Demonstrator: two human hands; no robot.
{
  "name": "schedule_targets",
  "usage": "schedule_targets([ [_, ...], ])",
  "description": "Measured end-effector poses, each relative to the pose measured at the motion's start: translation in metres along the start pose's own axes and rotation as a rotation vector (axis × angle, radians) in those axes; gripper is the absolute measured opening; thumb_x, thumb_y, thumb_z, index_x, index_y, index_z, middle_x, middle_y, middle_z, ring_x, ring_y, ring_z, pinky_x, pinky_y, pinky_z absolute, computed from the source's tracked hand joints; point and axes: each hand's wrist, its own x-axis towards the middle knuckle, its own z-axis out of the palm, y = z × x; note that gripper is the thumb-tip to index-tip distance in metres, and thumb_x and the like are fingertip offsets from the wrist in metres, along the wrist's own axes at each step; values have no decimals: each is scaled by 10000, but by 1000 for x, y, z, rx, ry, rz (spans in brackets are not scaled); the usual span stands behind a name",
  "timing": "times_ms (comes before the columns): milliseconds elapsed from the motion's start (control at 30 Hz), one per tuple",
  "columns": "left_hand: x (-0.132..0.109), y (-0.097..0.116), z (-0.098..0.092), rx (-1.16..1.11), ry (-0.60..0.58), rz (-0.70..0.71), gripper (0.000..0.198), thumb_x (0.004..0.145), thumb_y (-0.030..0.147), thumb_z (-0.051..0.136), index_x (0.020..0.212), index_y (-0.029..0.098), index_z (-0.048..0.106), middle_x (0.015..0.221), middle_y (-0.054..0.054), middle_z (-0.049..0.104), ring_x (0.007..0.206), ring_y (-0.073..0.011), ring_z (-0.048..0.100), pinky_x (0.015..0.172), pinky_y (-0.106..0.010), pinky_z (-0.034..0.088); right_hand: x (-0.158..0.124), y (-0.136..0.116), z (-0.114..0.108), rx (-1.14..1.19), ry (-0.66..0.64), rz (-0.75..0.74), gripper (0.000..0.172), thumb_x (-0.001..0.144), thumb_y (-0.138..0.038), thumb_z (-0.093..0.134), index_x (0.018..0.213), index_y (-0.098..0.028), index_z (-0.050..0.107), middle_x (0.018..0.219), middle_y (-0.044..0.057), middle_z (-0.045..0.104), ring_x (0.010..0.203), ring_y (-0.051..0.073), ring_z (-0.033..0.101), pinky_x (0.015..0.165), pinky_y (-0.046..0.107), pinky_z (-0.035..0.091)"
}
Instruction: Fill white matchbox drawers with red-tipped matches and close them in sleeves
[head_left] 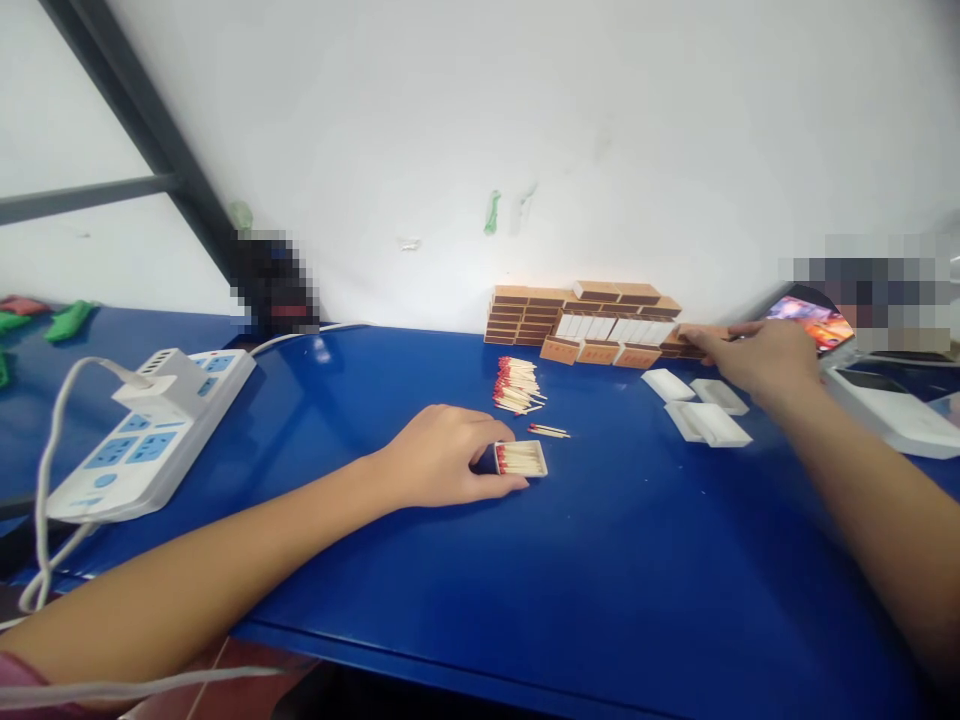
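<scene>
On the blue table, my left hand (pixel 450 455) is closed around the sides of a small white matchbox tray (pixel 544 462) filled with red-headed matches. Just beyond it lies a pile of loose matches (pixel 519 385), and a few stray matches (pixel 551 431) rest between the two. Out to the right, my right hand (pixel 772 358) has its fingers at an orange-brown matchbox sleeve (pixel 703 333) at the end of the stack; the grip is partly hidden. Near that hand are several empty white trays (pixel 694 422).
A stack of matchboxes (pixel 525 312) stands against the white wall, with a row of white trays (pixel 611 329) before it. At left is a white power strip (pixel 142 445) with cables. A lit phone screen (pixel 810 322) and a white device (pixel 892 410) are at right.
</scene>
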Motion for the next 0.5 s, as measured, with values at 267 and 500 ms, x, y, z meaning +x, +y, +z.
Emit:
schedule_targets([
  [267,0,-1,-2,10,15,14,328,917,506,713,943,181,752,684,25,625,603,-121,563,561,-270,363,-5,2,14,350,46,54,473,797,-342,846,1150,-123,619,914,153,769,634,203,672,546,308,524],
  [500,-1,-3,0,36,31,40,370,940,547,680,964,184,752,712,21,645,631,-123,591,573,-281,388,0,11,23,335,7,-29,219,887,-359,728,940,-152,677,935,170,780,648,202,701,547,291,548],
])
